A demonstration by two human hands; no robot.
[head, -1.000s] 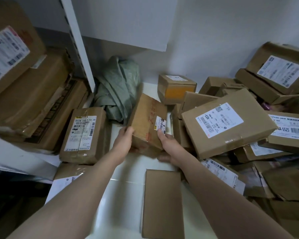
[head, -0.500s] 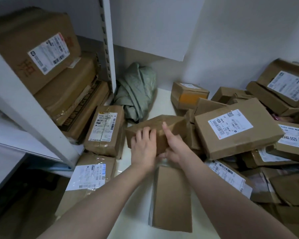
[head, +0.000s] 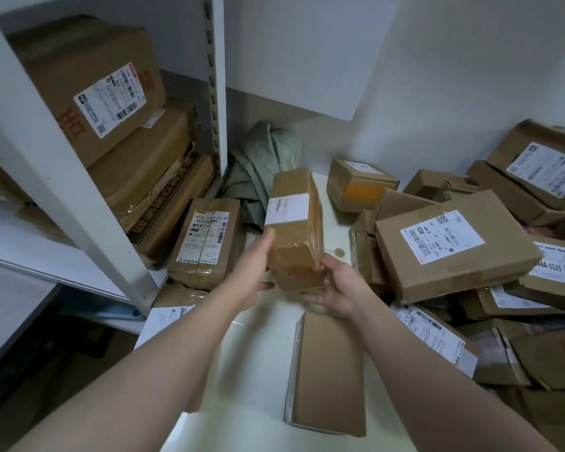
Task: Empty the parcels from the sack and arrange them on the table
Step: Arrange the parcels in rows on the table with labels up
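Both hands hold a small brown cardboard parcel above the white table; it stands on end, a white label strip across its upper part. My left hand grips its left lower side, my right hand cups its right lower corner. The crumpled grey-green sack lies slumped against the back wall behind the parcel. A flat brown parcel lies on the table under my right forearm. A labelled parcel sits to the left of my hands.
A heap of several labelled parcels fills the table's right side. A small box with an orange face stands at the back. A white shelf rack with big boxes stands on the left. A small round coin-like disc lies on the table.
The parcel was lifted off the table and turned from lying flat to standing on end, its label strip now facing me. The view swung left, showing more of the shelf.
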